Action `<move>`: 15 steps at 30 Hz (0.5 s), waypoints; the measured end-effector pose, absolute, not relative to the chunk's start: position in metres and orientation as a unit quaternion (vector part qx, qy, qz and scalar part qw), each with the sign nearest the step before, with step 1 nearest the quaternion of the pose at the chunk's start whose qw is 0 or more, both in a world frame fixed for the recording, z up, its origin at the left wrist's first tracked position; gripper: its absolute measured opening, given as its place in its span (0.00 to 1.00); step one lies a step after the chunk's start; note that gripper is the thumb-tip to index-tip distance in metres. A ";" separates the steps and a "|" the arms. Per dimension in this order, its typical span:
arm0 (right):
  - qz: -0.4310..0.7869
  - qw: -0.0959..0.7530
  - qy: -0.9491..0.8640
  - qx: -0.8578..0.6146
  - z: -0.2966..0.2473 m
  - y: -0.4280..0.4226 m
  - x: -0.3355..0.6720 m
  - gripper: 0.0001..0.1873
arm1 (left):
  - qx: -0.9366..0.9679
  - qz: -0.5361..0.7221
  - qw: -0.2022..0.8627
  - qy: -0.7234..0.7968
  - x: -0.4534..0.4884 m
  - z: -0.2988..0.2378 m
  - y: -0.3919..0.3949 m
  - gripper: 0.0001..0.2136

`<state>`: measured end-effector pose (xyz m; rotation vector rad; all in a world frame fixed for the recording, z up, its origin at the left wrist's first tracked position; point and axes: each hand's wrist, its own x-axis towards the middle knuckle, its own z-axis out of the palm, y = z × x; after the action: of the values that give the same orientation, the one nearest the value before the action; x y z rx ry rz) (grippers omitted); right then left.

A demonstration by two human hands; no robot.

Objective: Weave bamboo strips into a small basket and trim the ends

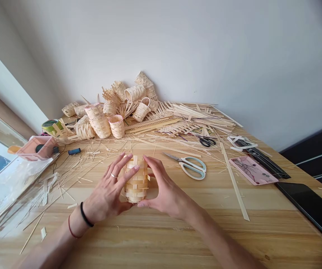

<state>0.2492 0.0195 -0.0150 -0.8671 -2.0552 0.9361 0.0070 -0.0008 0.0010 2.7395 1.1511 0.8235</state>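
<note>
On the wooden table (149, 239), far left, I see one pink plastic box (28, 152) with something dark inside. Then comes a heap of pale woven baskets (110, 108), more than ten but too overlapped to count exactly; two have pink-edged rims. Near the middle, one upright cylindrical basket (136, 184) of flat interlaced strips is gripped from both sides: the left hand (103, 190) curls round its left, the right hand (165, 190) pinches its right between fingers and thumb. Rightward lie two scissors, one white-handled pair (193, 160) and one black-handled pair (205, 143) farther off, one long flat strip (235, 183), and one shallow pink tray (257, 182) holding thin wiry pieces.
</note>
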 end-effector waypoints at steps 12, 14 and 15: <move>0.327 0.362 -0.813 -0.318 -0.008 0.020 0.251 0.72 | 0.879 0.297 0.055 0.369 0.006 0.005 -0.003 0.54; 0.328 0.361 -0.812 -0.321 -0.006 0.020 0.252 0.72 | 0.877 0.292 0.067 0.376 0.006 0.006 -0.003 0.53; 0.329 0.359 -0.812 -0.322 -0.006 0.020 0.252 0.73 | 0.876 0.291 0.072 0.378 0.006 0.007 -0.003 0.53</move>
<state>0.2516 0.0198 -0.0057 -0.8295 -2.0943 0.8491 0.0059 -0.0030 0.0067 2.6320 1.1366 0.8753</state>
